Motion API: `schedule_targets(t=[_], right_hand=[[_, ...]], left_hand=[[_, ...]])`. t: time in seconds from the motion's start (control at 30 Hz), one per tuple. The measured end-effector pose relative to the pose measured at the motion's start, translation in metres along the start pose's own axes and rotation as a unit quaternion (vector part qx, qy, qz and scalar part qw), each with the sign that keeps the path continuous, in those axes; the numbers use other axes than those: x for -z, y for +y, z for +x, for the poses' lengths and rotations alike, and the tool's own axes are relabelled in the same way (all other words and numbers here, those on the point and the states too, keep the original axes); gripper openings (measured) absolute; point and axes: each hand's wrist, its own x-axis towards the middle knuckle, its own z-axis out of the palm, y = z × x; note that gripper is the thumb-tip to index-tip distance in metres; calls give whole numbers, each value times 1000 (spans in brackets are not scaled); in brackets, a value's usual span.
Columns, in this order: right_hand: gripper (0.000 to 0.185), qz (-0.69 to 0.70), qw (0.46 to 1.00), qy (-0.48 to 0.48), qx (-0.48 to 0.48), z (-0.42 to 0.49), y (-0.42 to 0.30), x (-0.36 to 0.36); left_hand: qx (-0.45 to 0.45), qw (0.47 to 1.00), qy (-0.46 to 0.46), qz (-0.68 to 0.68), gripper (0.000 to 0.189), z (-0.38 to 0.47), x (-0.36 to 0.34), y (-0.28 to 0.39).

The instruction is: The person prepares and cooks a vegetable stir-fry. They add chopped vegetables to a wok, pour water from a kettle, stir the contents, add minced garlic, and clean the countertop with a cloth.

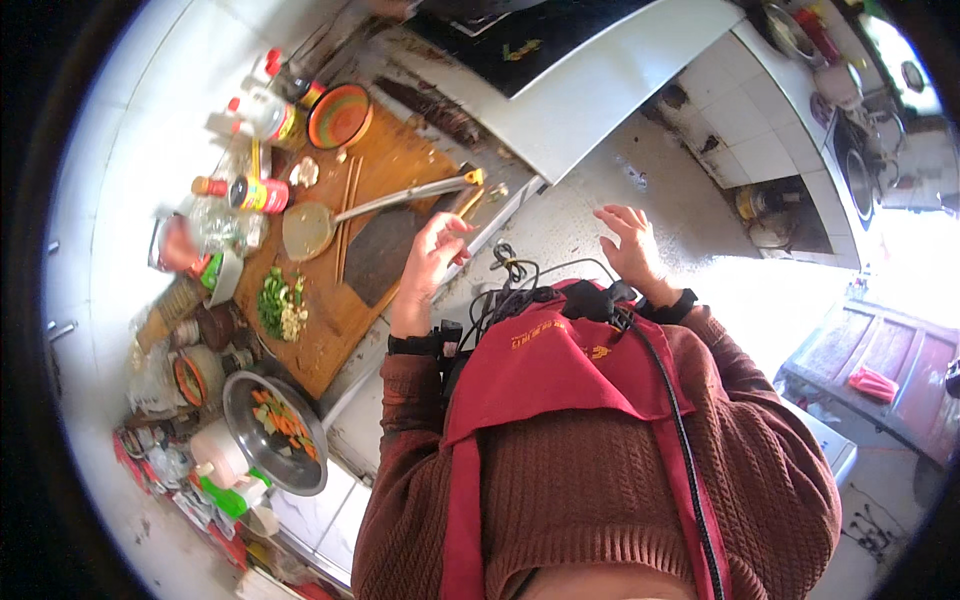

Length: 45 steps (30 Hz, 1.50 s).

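My left hand (437, 251), fingers loosely curled, is raised by the edge of a wooden cutting board (322, 360), near a cleaver (382, 251) with a dark blade lying there. My right hand (630, 244) is lifted over the floor with its fingers spread and nothing in it. On the board lie a spatula (309, 230) with a long metal handle, a pair of wooden chopsticks (347, 217), chopped greens (277, 300) with minced pale bits (293, 321), and a garlic bulb (304, 172). An orange bowl (340, 117) stands at the board's far corner.
Sauce bottles (259, 193) and clear plastic packaging line the wall. A metal basin (276, 431) holds cut carrots and other pieces. A black cooktop (517, 45) is ahead, with food scraps on it. Black cables (517, 266) hang by my red apron. A sink (859, 176) lies far right.
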Motion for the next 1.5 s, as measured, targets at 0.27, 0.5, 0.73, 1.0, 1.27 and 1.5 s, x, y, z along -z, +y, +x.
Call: schedule_targets(t=[0.27,0.5,0.73,1.0,1.27,1.5], right_hand=[[17,77,984,129,-94,-51,89,62],[13,126,969,146,-154,-105,174,110],[16,207,904,254,-275,-154,233,133],[12,219,853,341,-329,-173,261,167],[13,169,798,392,-426,-163,342,215],[25,77,849,400,-336,-112,409,294]], left_hand=[[57,982,-116,141,29,36,-122,22],[76,932,-195,296,26,74,-243,7],[37,892,-272,359,19,111,-334,-3],[48,865,-339,368,21,172,-417,18],[43,823,-429,370,18,265,-517,24],[-36,847,-447,285,18,374,-606,72]])
